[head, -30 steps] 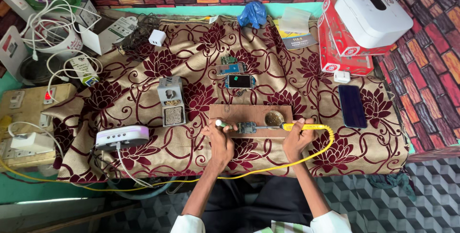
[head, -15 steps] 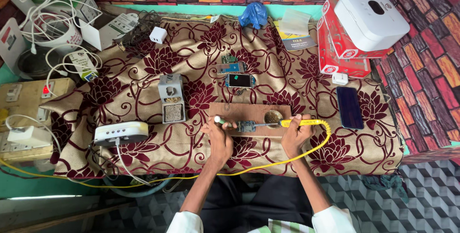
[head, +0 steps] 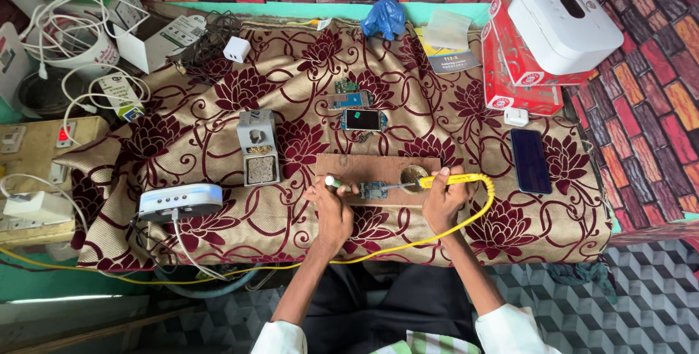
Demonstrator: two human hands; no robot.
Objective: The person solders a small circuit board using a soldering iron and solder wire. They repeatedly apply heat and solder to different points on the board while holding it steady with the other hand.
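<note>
A maroon floral cloth (head: 218,92) covers the work surface, and the wooden board (head: 349,167) at its near middle serves as the landmark. Behind the board to the right, a white box (head: 564,23) sits on a red carton (head: 510,85); right of the board lies a dark phone (head: 530,160); left of it stand a grey soldering stand (head: 258,147) and a white device (head: 180,200). On the board rests a small circuit board (head: 373,190), beside a round tin (head: 413,176). The right hand (head: 444,205) is clenched around the yellow soldering iron (head: 455,179), tip toward the circuit board. The left hand (head: 331,208) pinches a thin white-tipped tool (head: 333,181) at the board's left. Good work here likely means bracing both wrists on the cloth and touching the tip only briefly.
</note>
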